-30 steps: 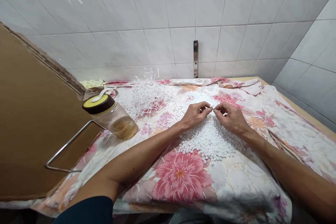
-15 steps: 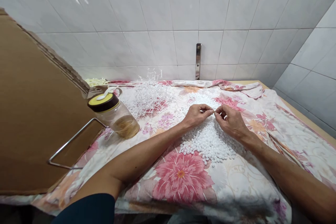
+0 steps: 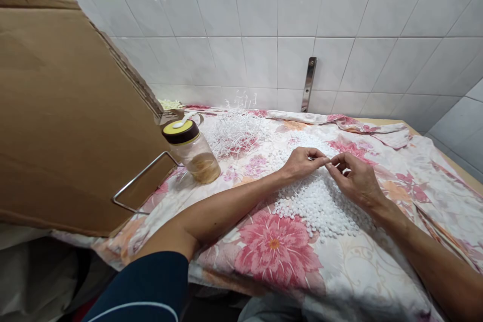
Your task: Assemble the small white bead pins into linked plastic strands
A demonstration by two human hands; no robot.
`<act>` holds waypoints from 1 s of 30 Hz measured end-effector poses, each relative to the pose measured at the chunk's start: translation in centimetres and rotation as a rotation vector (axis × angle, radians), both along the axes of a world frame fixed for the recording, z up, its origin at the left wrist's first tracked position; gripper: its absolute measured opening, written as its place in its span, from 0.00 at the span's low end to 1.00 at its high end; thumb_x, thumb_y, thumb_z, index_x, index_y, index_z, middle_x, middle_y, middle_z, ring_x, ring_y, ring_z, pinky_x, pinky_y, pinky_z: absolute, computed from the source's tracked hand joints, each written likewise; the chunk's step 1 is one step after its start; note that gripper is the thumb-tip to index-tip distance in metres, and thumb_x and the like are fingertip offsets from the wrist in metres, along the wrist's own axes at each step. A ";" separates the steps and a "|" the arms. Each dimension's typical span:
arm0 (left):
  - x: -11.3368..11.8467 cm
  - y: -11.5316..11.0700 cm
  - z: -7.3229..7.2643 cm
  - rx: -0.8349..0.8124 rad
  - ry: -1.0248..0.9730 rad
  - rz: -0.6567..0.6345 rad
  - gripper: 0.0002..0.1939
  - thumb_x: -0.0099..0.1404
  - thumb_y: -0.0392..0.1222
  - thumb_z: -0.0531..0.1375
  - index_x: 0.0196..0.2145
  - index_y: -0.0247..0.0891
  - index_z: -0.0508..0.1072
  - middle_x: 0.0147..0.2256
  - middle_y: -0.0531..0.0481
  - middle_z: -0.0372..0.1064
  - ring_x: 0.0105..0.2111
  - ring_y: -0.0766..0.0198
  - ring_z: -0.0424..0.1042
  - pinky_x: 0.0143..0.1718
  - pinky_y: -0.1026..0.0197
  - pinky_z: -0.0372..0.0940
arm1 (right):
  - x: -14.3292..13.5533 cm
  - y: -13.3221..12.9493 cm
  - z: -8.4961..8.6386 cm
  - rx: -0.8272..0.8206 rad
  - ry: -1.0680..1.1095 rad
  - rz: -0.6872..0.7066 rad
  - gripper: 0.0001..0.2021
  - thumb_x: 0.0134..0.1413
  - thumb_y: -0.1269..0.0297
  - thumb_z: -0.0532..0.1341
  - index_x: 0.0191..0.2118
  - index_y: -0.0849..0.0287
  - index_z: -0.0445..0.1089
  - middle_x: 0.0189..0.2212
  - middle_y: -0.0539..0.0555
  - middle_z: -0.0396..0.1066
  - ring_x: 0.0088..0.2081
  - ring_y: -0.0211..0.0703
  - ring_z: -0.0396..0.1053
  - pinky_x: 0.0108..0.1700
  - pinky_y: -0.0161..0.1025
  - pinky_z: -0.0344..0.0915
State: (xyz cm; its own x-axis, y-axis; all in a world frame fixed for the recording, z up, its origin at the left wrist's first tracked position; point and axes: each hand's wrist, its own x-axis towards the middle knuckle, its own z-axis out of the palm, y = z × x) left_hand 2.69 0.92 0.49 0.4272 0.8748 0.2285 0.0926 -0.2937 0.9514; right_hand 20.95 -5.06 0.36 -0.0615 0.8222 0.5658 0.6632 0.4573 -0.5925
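Note:
Over a heap of small white bead-like pieces (image 3: 319,209), my left hand (image 3: 304,163) and my right hand (image 3: 356,178) meet at the fingertips. The left thumb and forefinger are pinched together, and a small dark or shiny bit shows by the curled fingers. My right hand also pinches with thumb and forefinger, its other fingers bent. Whatever lies between the tips is too small to make out. Behind and left of the heap is a tangle of thin white plastic sticks (image 3: 237,133), apart from both hands.
A clear bottle (image 3: 204,166) with a yellow and brown lid and brownish liquid stands at the left. Next to it are a large cardboard box (image 3: 75,121) and a bent metal rod frame (image 3: 141,178). Floral cloth (image 3: 277,251) covers the table; a tiled wall with a metal bracket (image 3: 309,85) rises behind.
The view has swung left, so everything sits further right in the picture. Both hands stay pinched together over the white pieces, with hardly any change in their pose.

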 end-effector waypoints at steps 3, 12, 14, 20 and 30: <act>-0.1 -0.3 0.4 -0.061 0.002 -0.009 0.16 0.59 0.51 0.68 0.31 0.33 0.82 0.28 0.49 0.75 0.28 0.67 0.68 0.31 0.63 0.61 | 0.0 0.0 0.2 0.012 0.006 -0.001 0.19 0.62 0.44 0.64 0.36 0.56 0.71 0.27 0.53 0.73 0.25 0.42 0.70 0.25 0.38 0.67; 0.0 -0.1 0.2 -0.064 -0.009 -0.011 0.13 0.59 0.48 0.67 0.30 0.33 0.81 0.27 0.50 0.74 0.27 0.68 0.67 0.31 0.63 0.61 | 0.2 0.2 0.1 0.023 -0.007 0.013 0.12 0.62 0.53 0.65 0.34 0.56 0.70 0.27 0.53 0.73 0.26 0.42 0.69 0.28 0.38 0.67; 0.0 0.1 0.0 -0.013 0.007 0.007 0.12 0.59 0.47 0.67 0.30 0.33 0.81 0.29 0.49 0.77 0.30 0.66 0.69 0.34 0.63 0.62 | 0.2 0.3 0.0 0.020 -0.037 0.018 0.09 0.61 0.57 0.64 0.34 0.56 0.70 0.27 0.52 0.72 0.26 0.41 0.69 0.28 0.38 0.66; -0.1 -0.1 0.3 0.020 0.062 0.030 0.11 0.60 0.46 0.67 0.31 0.33 0.82 0.31 0.48 0.79 0.31 0.66 0.71 0.36 0.63 0.63 | 0.2 0.3 -0.1 0.022 -0.121 0.009 0.02 0.58 0.66 0.61 0.34 0.56 0.68 0.26 0.51 0.71 0.25 0.40 0.67 0.31 0.38 0.63; 0.3 -0.7 0.5 0.155 0.169 0.171 0.06 0.63 0.39 0.65 0.32 0.34 0.82 0.32 0.48 0.80 0.32 0.63 0.74 0.39 0.61 0.66 | 0.2 0.2 -0.1 0.032 -0.255 0.031 0.02 0.62 0.67 0.57 0.36 0.57 0.66 0.31 0.55 0.72 0.31 0.44 0.69 0.36 0.40 0.61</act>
